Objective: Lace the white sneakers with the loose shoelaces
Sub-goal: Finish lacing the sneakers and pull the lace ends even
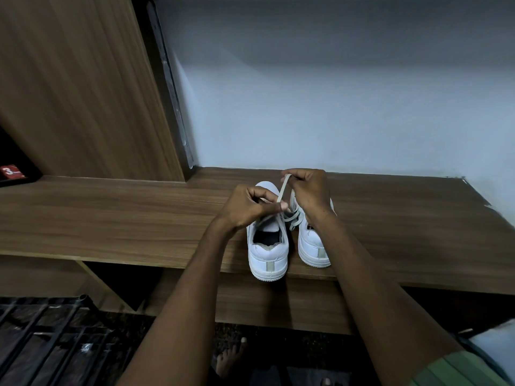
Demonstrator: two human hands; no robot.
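1. Counting: two white low-top leather sneakers, the left sneaker (268, 250) and the right sneaker (313, 245), heels toward the camera, side by side on the brown wood-grain shelf (111, 218), near its front edge.
2. One flat pale grey shoelace (283, 189) in view, running up from the gap between the sneakers; loose loops of it lie across the inner side of the right sneaker.
3. Two bare hands above the sneakers' front halves.
4. Left hand (249, 206): fingers curled, thumb and forefinger pinching the lower part of the shoelace, over the left sneaker.
5. Right hand (308, 188): fingers curled, pinching the upper end of the shoelace, over the right sneaker's toe.
6. Shoelace is stretched taut between both hands.
7. One red label with a white "3" (11, 171), far left of the sneakers.
8. One black metal grate (47, 338), below and left of the sneakers.
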